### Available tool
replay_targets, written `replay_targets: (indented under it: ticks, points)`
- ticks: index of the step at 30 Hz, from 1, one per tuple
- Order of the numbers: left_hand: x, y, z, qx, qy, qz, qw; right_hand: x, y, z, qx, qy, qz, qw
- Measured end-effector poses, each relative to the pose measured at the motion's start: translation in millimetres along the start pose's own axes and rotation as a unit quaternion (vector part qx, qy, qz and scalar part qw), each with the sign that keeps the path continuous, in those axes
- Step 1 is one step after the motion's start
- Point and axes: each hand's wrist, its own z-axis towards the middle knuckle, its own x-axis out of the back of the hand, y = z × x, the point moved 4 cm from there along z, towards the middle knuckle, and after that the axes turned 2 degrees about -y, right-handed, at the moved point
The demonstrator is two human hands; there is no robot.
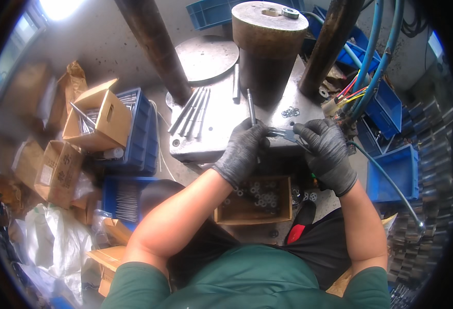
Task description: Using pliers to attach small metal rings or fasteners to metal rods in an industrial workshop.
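My left hand (246,144), in a grey knit glove, is closed round a thin metal shaft (251,105) that stands nearly upright. In my right hand (329,152), gloved the same way, is a pair of pliers (290,135); their jaws point left and reach the shaft near my left fingers. Whether the jaws grip a small part there is too small to tell. Both hands are over the front edge of the metal press table (211,147). A small pile of metal clips (290,112) lies just beyond my right hand. Several stepped shafts (191,110) lie side by side at the left.
Behind stands a thick steel cylinder (267,46) with a bearing (290,13) on top, between two columns. Below my hands is a wooden box (252,217) with ring parts. Blue crates and cardboard boxes (103,116) crowd the left; blue hoses (373,77) and bins (394,175) the right.
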Motion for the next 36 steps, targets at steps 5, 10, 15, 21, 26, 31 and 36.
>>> replay_targets:
  ticks: [5, 10, 15, 21, 26, 31, 36]
  points:
    - [-2.2, 2.8, -1.9, -0.005, -0.001, 0.010, 1.000, 0.7, 0.1, 0.9, 0.004, -0.005, -0.001, 1.000]
    - [-0.1, 8.0, -4.1, -0.017, -0.026, 0.072, 0.997, 2.3, -0.9, 1.6, 0.020, -0.001, -0.034, 0.999]
    - [-9.5, 24.5, -14.4, -0.102, -0.037, 0.065, 0.992, 0.3, 23.0, -10.7, -0.121, -0.003, 0.167, 0.979]
    - [1.4, 20.7, -9.4, -0.137, -0.045, 0.234, 0.961, 16.7, 38.9, -16.0, -0.267, -0.011, 0.303, 0.915]
    - [-8.7, 27.5, -18.6, -0.208, -0.051, 0.286, 0.934, 20.7, 38.3, -15.0, -0.259, -0.080, 0.287, 0.919]
    - [-11.3, 38.1, -24.2, -0.211, -0.037, 0.413, 0.885, 20.0, 43.6, -17.4, -0.242, -0.144, 0.310, 0.908]
    - [-11.1, 33.1, -23.3, -0.160, -0.110, 0.301, 0.934, 17.1, 49.5, -27.0, -0.222, -0.156, 0.378, 0.885]
